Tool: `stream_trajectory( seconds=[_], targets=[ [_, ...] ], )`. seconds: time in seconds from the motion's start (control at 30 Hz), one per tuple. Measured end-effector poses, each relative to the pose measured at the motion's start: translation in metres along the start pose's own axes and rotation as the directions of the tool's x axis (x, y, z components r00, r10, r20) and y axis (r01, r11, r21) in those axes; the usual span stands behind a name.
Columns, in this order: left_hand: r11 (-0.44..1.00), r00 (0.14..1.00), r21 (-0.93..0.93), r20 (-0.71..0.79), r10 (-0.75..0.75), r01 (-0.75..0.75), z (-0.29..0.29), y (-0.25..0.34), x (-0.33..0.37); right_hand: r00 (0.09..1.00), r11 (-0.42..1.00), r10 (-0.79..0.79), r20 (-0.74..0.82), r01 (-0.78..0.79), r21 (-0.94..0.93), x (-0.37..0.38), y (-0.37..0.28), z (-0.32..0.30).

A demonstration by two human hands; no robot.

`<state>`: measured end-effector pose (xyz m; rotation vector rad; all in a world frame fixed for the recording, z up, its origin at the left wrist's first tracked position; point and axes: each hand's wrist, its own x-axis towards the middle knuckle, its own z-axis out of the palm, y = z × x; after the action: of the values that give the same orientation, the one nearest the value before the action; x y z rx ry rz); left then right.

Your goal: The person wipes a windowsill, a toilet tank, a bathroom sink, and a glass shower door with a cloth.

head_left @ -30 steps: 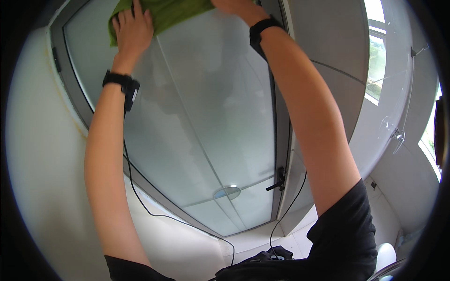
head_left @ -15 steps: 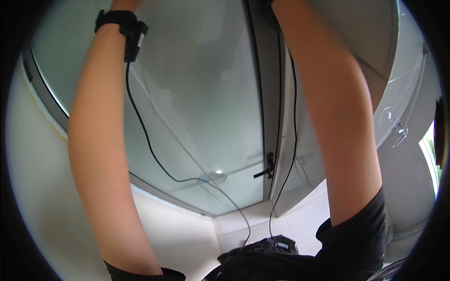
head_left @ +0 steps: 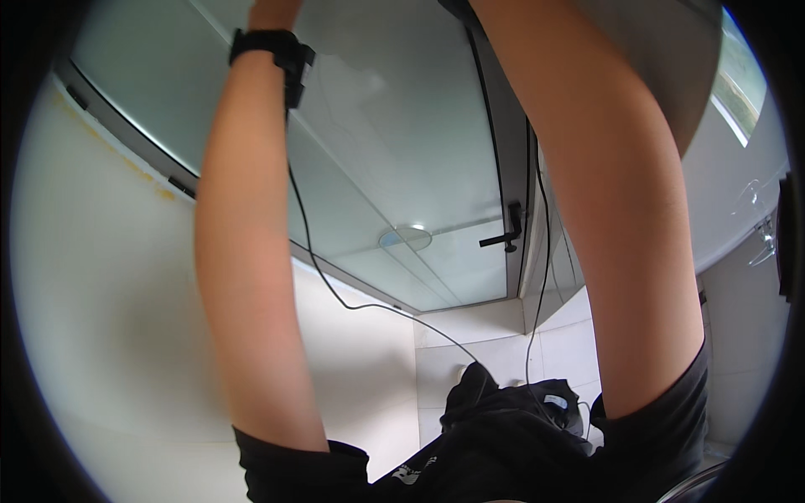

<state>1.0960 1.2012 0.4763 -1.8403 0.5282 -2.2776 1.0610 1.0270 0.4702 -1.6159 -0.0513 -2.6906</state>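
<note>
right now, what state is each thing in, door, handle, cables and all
Frosted glass door, looks shut
Black door handle, lever pointing left
Left cable, slack, curving
Right cable, hanging loosely
Left wristband, fastened around wrist
Window, cannot tell whether open
Left hand, out of view
Right hand, out of view

A plain black shirt (head_left: 511,469) covers the body, its left sleeve (head_left: 298,471) and right sleeve (head_left: 658,432) short and loose. A small whitish print (head_left: 409,474) sits on the shirt's front. Well apart from the shirt, a black strap (head_left: 258,42) circles the left wrist, bearing a boxy black module (head_left: 296,80); a second black band (head_left: 457,10), partly cut off, wraps the right. A thin black left cable (head_left: 308,243) and right cable (head_left: 546,226) both reach the bunched black material (head_left: 503,411) at the shirt's far edge, cloth or pouch I can't tell, which shows a pale bluish patch (head_left: 555,401).
</note>
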Motion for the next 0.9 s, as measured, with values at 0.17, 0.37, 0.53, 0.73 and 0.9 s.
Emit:
stream_trajectory(
  seconds=[0.17,0.37,0.53,0.73,0.9],
  targets=[
    [0.991,0.987,-0.121,0.159,-0.036,0.056,-0.027,0.045,-0.068,0.992,0.993,-0.033,0.118,0.019,0.113,-0.056,-0.005,-0.047],
    [0.992,0.96,-0.092,0.262,0.102,-0.08,-0.064,0.086,-0.104,0.881,0.998,-0.03,0.473,0.002,0.059,-0.111,0.02,-0.126],
    [0.965,0.984,-0.261,0.175,0.034,0.013,-0.093,0.069,-0.135,0.858,0.996,0.026,0.513,-0.068,0.063,-0.134,-0.018,-0.127],
    [0.901,0.899,-0.119,0.198,-0.39,0.417,-0.085,0.022,-0.118,0.871,0.967,-0.045,0.489,-0.085,0.239,-0.101,-0.063,-0.093],
    [0.852,0.774,0.005,0.416,-0.477,0.523,-0.1,-0.043,-0.092,0.91,0.98,-0.115,0.398,0.039,0.193,-0.083,-0.099,-0.049]
  ],
)
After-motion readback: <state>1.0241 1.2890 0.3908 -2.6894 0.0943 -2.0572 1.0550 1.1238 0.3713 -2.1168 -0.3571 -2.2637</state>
